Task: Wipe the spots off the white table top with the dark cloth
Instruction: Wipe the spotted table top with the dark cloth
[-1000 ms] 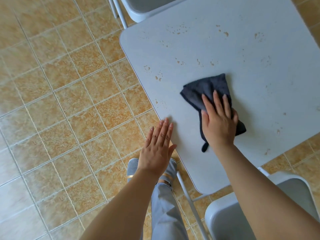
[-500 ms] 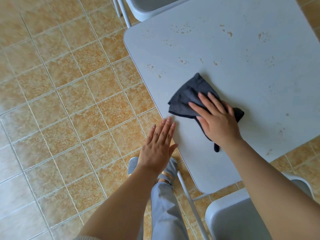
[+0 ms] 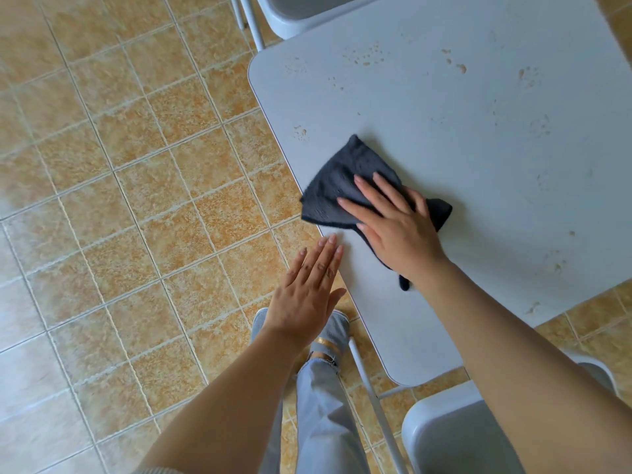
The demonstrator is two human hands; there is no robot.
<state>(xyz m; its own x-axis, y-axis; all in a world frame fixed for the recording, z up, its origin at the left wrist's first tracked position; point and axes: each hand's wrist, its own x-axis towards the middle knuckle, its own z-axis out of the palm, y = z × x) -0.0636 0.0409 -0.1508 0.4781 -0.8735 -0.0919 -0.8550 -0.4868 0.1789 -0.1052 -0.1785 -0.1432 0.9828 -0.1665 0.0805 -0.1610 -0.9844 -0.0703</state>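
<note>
Tan floor tiles (image 3: 136, 234) surround your white bench (image 3: 478, 200), which is dotted with brownish spots (image 3: 367, 58) toward its far side. Your right hand (image 3: 400, 230) presses flat, fingers straight, on the dark cloth (image 3: 342, 179) near the bench's left edge. Your left hand (image 3: 307, 289) is held flat with its fingers together and its fingertips at that edge; you cannot tell whether they touch it.
</note>
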